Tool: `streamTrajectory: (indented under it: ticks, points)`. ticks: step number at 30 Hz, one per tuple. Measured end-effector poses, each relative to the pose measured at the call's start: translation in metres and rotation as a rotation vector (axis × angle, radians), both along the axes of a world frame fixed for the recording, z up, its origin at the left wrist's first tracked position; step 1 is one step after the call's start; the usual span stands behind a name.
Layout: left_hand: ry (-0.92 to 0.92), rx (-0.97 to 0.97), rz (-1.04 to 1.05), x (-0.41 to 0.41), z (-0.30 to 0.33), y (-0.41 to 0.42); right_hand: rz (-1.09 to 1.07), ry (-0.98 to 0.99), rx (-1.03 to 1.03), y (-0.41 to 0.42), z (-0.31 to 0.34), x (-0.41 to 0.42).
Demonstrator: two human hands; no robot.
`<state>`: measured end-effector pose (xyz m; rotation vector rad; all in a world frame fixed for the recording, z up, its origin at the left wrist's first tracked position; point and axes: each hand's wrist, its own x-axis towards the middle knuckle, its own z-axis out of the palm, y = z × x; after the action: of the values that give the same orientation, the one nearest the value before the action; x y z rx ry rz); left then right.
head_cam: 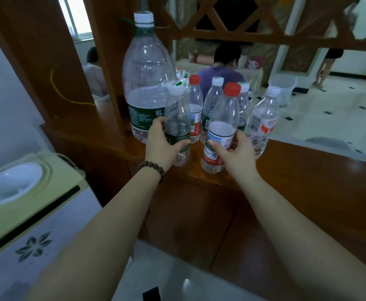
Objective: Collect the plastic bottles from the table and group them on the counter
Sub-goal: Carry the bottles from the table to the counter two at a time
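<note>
Both arms reach out over the near edge of the wooden desk (297, 170), each hand wrapped around a small plastic bottle. The left hand (162, 146), with a string of dark beads (150, 168) at the wrist, curls its thumb and fingers round the green-labelled bottle (177, 127), which has a white cap and stands upright close to the near edge. The right hand (234, 153) grips the red-capped bottle (221, 131) at its blue, white and red label; this one also stands upright near the edge, just beside the other. Behind them, towards the far edge of the desk, the rest are bunched together: a big 6L bottle (145, 79) with a white cap at the left, touching or nearly touching the green-labelled one, then another red-capped small bottle (195, 105), two white-capped ones partly hidden, and a white-capped bottle with an orange label (264, 120) at the right of the group, leaning a little. All look empty or nearly so. To the left of the desk stands a water dispenser (25, 203) with a pale yellow top. Beyond the wooden lattice a person in a purple top (219, 77) sits facing away.
</note>
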<state>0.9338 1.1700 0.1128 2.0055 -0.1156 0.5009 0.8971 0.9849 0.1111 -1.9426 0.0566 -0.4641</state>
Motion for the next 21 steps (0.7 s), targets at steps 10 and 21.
streamTrajectory:
  ticks: [10,21]
  points:
    - [0.071,0.009,0.005,0.046,-0.027,-0.006,-0.011,0.053,-0.057,0.011,-0.025,0.048]
    - [0.054,0.075,0.141,0.059,-0.029,-0.012,-0.080,0.097,-0.124,0.022,-0.028,0.075]
